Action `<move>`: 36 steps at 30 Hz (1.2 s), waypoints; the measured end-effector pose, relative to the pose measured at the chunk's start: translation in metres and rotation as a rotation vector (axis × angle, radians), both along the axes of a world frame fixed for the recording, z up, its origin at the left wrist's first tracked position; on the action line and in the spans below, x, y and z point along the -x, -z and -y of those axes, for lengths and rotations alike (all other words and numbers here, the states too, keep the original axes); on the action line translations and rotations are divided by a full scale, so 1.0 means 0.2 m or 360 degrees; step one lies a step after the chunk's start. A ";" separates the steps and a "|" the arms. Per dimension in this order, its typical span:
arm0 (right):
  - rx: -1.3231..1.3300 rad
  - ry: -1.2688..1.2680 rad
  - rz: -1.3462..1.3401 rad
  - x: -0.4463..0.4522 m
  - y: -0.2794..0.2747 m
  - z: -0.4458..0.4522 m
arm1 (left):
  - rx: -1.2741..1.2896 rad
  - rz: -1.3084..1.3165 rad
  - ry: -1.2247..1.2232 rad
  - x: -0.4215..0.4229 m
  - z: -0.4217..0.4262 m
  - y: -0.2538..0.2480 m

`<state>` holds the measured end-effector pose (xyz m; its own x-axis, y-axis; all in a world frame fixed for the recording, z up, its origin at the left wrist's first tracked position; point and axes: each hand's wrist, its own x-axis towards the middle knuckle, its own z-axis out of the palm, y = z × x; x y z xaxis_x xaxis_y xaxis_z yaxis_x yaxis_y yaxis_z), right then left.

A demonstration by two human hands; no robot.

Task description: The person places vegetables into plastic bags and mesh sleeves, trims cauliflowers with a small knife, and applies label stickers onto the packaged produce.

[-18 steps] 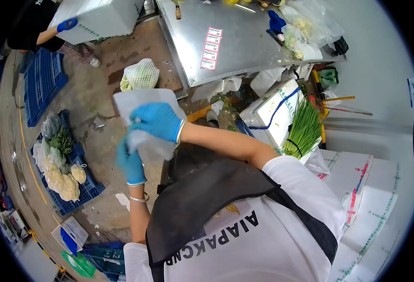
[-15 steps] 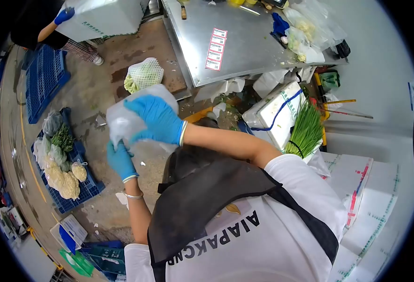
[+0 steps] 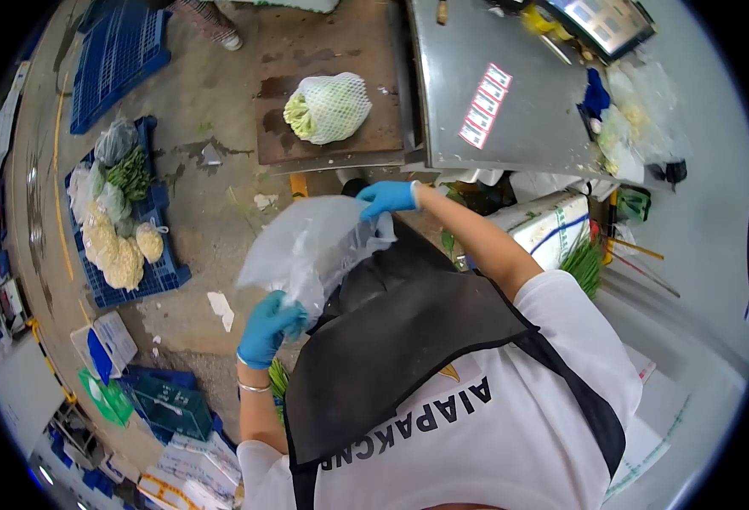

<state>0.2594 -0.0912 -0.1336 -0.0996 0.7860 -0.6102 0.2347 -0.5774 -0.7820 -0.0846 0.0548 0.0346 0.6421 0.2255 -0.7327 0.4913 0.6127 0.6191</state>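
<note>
Plastic bag [image 3: 285,251], clear and loosely puffed, hangs between the 2 gloved hands, just in front of the apron [image 3: 391,357]. Set a clock dial on the bag, 12 toward the top of the view. At 2 o'clock the right hand [image 3: 386,200] pinches the bag's edge; at 7 o'clock the left hand [image 3: 268,330] is closed on its lower corner, though its fingertips are partly hidden. Nothing shows inside, and I cannot tell which edge is the mouth.

At 12 o'clock 1 cauliflower [image 3: 330,109] in a foam net rests on a brown board [image 3: 357,42]; the metal table [image 3: 544,110] and its strip of labels [image 3: 485,106] are near 2 o'clock, well apart from the hands.

To handle the thin film well, I'd pinch a single layer at each grip, draw the 2 hands gently apart to free clinging folds, and hold it clear of the apron. Gloves may slip, so firm fingertips matter.
</note>
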 end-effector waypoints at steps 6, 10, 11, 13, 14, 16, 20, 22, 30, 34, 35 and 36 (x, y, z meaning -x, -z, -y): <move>-0.0132 0.1656 -0.0840 -0.35 0.82 -0.12 | -0.0154 -0.0212 -0.1447 -0.22 -0.21 0.06; 0.0232 0.2003 -0.0994 -0.45 0.93 -0.46 | 0.0073 -0.0108 -0.1475 -0.26 -0.39 0.20; 0.0141 0.1965 -0.1060 -0.47 0.98 -0.53 | 0.0077 -0.0056 -0.1415 -0.26 -0.44 0.24; 0.0011 0.2014 -0.1133 -0.46 1.03 -0.66 | 0.0098 0.0035 -0.1300 -0.36 -0.49 0.23; 0.0117 0.2037 -0.1111 -0.49 0.99 -0.69 | 0.0028 -0.0056 -0.1320 -0.42 -0.51 0.22; 0.0178 0.2117 -0.1195 -0.52 1.00 -0.71 | -0.0036 -0.0137 -0.1327 -0.53 -0.56 0.21; 0.0350 0.2269 -0.1417 -0.62 0.96 -0.74 | -0.0037 -0.0170 -0.1331 -0.62 -0.64 0.25; 0.0199 0.2185 -0.1499 -0.66 1.00 -0.74 | -0.0036 -0.0172 -0.1356 -0.67 -0.65 0.28; 0.0256 0.1870 -0.1258 -0.84 0.88 -0.80 | -0.0091 -0.0171 -0.1373 -0.69 -0.65 0.28; 0.0126 0.1725 -0.1391 -0.86 0.56 -0.72 | -0.0151 -0.0057 -0.1326 -0.67 -0.67 0.24; 0.0111 0.1741 -0.1439 -0.84 0.53 -0.68 | -0.0160 -0.0050 -0.1316 -0.66 -0.69 0.24; 0.0097 0.1758 -0.1487 -0.82 0.49 -0.64 | -0.0169 -0.0044 -0.1306 -0.64 -0.69 0.24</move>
